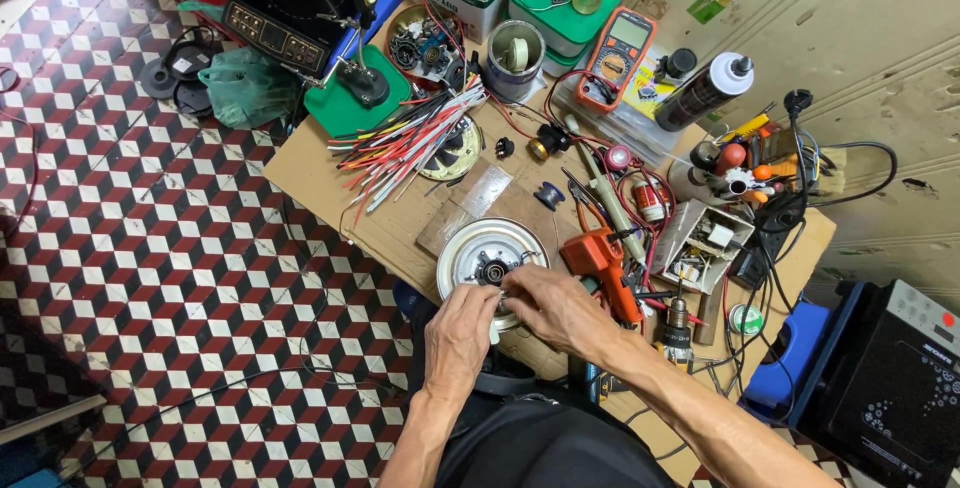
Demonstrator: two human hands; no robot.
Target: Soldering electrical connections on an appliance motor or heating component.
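- Both hands work at the round motor plate point(480, 248) on the table's point(320, 173) near edge.
- Left hand point(460, 333) grips its rim; right hand point(555, 308) pinches something small at the hub.
- Next, I'd judge, calls for steady fine fingerwork.

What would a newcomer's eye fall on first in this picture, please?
Probably the round silver motor housing at the near edge of the crowded workbench, where the left hand and the right hand both meet over it. Next comes the fan of red and white wires spread behind it, and the orange multimeter at the back. The checkered red, white and black floor fills the left.
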